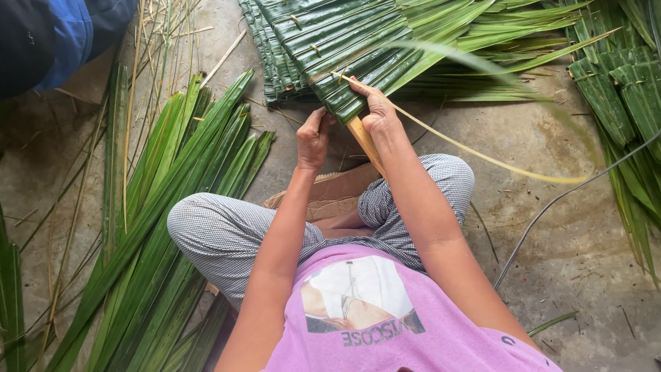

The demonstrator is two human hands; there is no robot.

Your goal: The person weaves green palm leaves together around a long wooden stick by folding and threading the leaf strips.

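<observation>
The left hand [313,138] pinched the near edge of the folded leaf panel [330,48], fingers closed on it. The right hand [377,114] pressed down on the same edge, closed around a thin pale rib strip [482,155] that arced away to the right. The panel lay on the concrete floor [551,227] at its far side, over a wooden stick [365,141]. The springy strip could likely whip loose or snap if bent harder, and the folds might slip open. Loose leaves [172,207] lay along the left. No packages, labels or signs showed on the floor.
</observation>
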